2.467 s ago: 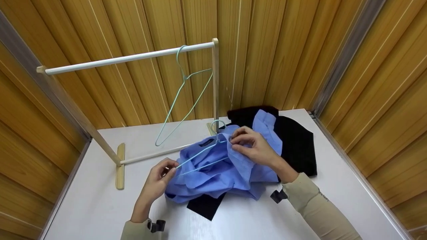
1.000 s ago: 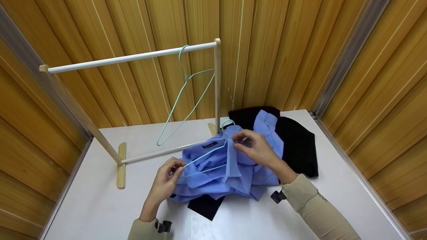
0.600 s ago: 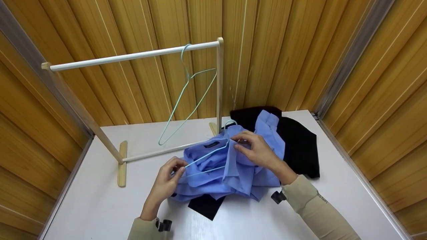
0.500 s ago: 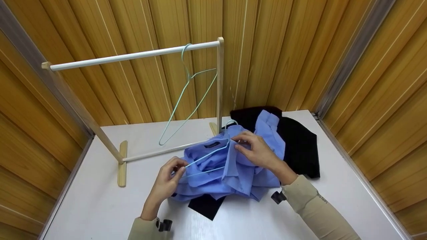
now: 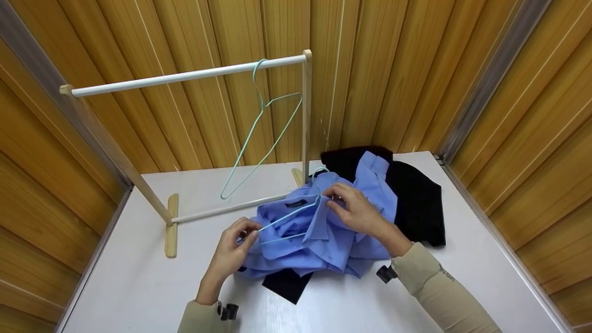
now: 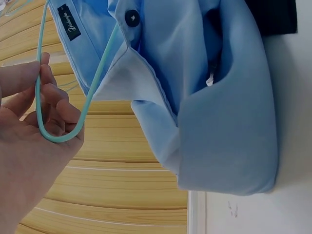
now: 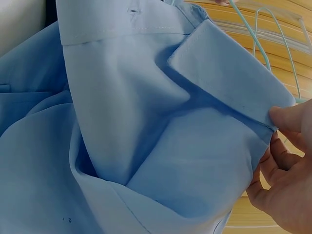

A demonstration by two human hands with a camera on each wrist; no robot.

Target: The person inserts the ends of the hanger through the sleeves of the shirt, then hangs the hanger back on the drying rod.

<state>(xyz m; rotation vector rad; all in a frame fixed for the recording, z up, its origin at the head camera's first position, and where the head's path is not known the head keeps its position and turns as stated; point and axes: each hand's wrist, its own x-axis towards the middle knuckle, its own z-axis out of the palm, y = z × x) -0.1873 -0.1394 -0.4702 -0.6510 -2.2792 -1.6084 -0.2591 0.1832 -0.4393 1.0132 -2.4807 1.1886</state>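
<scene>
My left hand (image 5: 233,245) pinches the rounded left end of a mint-green wire hanger (image 6: 58,138). The hanger's right side goes into the neck of a blue collared shirt (image 5: 300,254), and its hook sticks up behind the collar. My right hand (image 5: 356,210) pinches the shirt's collar edge (image 7: 229,73) between thumb and fingers. In the left wrist view a dark neck label (image 6: 68,22) and a dark button (image 6: 132,18) show near the hanger. The hanger's right end is hidden inside the cloth.
A small rack with a white rail (image 5: 185,76) stands at the back left, and a second mint-green hanger (image 5: 245,143) hangs from it. Black garments (image 5: 418,203) lie behind and under the shirt on the white table (image 5: 129,277). Wood-patterned walls (image 5: 393,69) enclose the table.
Since the earliest frame, my left hand has moved right with the hanger, pushing it further into the neck. The collar flap has folded over the hanger's neck. Over the last half second almost nothing moves.
</scene>
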